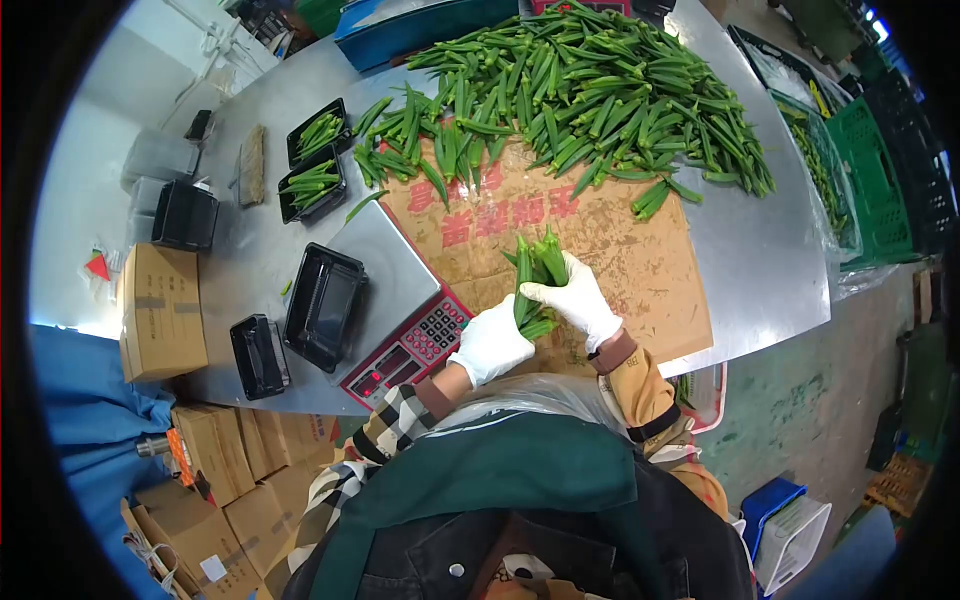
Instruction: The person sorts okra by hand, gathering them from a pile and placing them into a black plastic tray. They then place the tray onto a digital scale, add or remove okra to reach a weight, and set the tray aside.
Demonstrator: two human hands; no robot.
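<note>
Both my hands wear white gloves and meet over the cardboard sheet [640,280]. A small bunch of green okra pods [540,262] is held between them. My left hand [493,343] is closed around the lower part of the bunch. My right hand [578,300] grips its right side, with the thumb across the pods. Beyond them a large heap of okra [600,90] covers the far part of the sheet. Left of my hands stands a red-framed digital scale [400,260], its keypad facing me. A black plastic tray [325,305] sits at the scale's left side.
Two black trays with okra [318,136] stand at the far left, and another black tray [258,355] lies near the front edge. Stacked black trays [185,215] rest by a cardboard box [162,312]. Green crates [870,185] stand right of the metal table [775,290].
</note>
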